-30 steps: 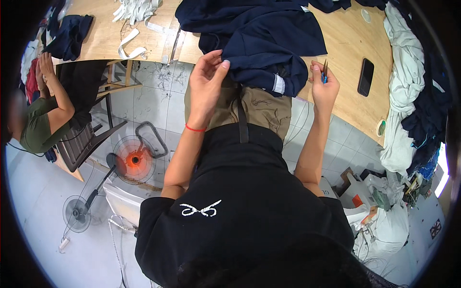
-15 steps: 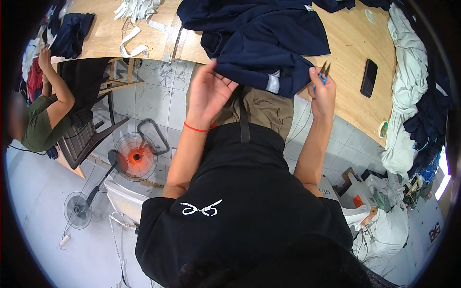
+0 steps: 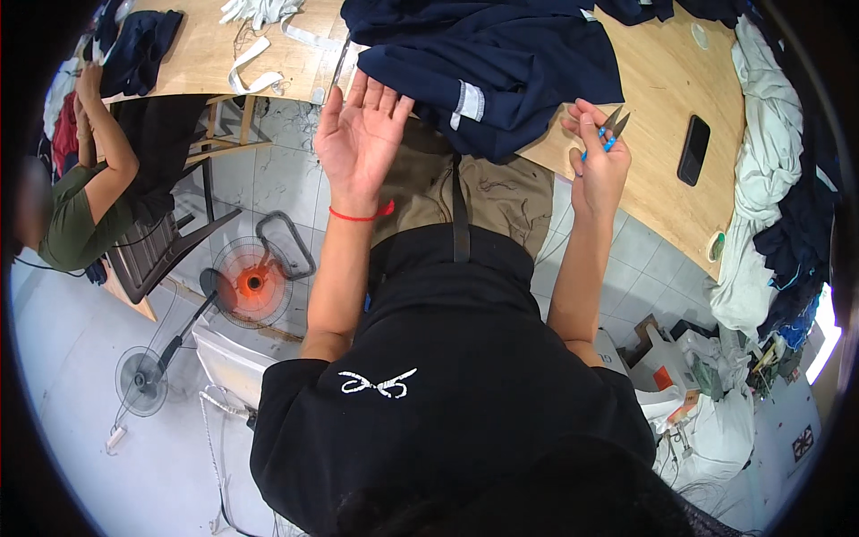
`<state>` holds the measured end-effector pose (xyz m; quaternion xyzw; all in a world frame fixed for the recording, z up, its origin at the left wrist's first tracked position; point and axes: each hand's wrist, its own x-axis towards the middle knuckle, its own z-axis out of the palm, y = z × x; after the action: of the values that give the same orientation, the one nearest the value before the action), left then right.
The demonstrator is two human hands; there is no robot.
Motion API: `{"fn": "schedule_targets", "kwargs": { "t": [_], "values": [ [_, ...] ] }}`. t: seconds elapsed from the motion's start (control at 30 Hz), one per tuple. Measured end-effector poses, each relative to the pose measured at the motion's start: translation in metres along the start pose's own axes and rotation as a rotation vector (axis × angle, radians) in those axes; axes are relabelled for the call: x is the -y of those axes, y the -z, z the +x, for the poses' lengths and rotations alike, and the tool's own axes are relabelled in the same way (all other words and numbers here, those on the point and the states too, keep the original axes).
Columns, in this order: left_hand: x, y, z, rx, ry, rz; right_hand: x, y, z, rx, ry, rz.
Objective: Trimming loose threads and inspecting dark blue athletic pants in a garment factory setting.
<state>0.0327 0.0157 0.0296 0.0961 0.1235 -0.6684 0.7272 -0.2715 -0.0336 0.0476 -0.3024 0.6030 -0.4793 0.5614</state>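
Observation:
A navy garment (image 3: 523,67) lies bunched on the wooden table in front of me, its near part hanging past the edge over my lap. A white label (image 3: 470,103) shows on its near side. My left hand (image 3: 361,141) is open, palm up and fingers stretched out, with the fingertips at the garment's left end; whether they touch the cloth I cannot tell. In my right hand (image 3: 601,166), beside the garment's right side, is a pair of small thread snips (image 3: 612,134) with blue handles, the blades pointing up and away from the cloth.
On the table (image 3: 658,80) are a black phone (image 3: 693,150), a white strip (image 3: 250,72) and white cloth pieces (image 3: 259,9). Pale fabric (image 3: 765,161) hangs over the right edge. At left, a co-worker (image 3: 89,197) handles cloth near a chair (image 3: 157,255) and a floor fan (image 3: 253,283).
My left hand has moved left and turned palm up. The garment's near part has shifted left and away; my right hand has come off its right end, still holding the snips.

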Motion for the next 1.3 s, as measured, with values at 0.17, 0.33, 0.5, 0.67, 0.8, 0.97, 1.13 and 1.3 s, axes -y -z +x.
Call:
{"fn": "schedule_targets", "kwargs": {
  "t": [0.17, 0.33, 0.5, 0.67, 0.8, 0.97, 1.13, 1.3],
  "values": [
    [0.012, 0.000, -0.007, -0.030, -0.044, 0.247, -0.019, -0.009, 0.005, 0.109, -0.010, -0.116],
    [0.025, -0.002, -0.009, -0.200, -0.120, 0.856, -0.023, -0.033, 0.009, 0.103, -0.196, -0.049],
    [0.011, 0.008, -0.009, -0.308, -0.208, 0.977, -0.006, -0.014, 0.011, 0.175, -0.315, 0.472],
    [-0.003, -0.002, -0.008, -0.161, 0.144, 1.133, 0.021, 0.004, 0.008, 0.234, -0.182, 0.557],
    [0.032, -0.025, -0.021, 0.138, 0.702, 1.213, 0.037, -0.001, -0.005, 0.212, -0.288, 0.593],
    [0.104, 0.013, -0.020, 0.190, 0.712, 0.469, 0.045, -0.011, -0.016, 0.176, -0.440, 0.777],
    [0.110, -0.006, -0.004, -0.062, 0.391, 0.112, 0.050, 0.003, -0.024, 0.014, -0.530, 0.935],
    [0.106, -0.015, 0.003, -0.124, 0.420, 0.160, 0.037, 0.016, -0.011, 0.055, -0.524, 0.905]
  ]
}}
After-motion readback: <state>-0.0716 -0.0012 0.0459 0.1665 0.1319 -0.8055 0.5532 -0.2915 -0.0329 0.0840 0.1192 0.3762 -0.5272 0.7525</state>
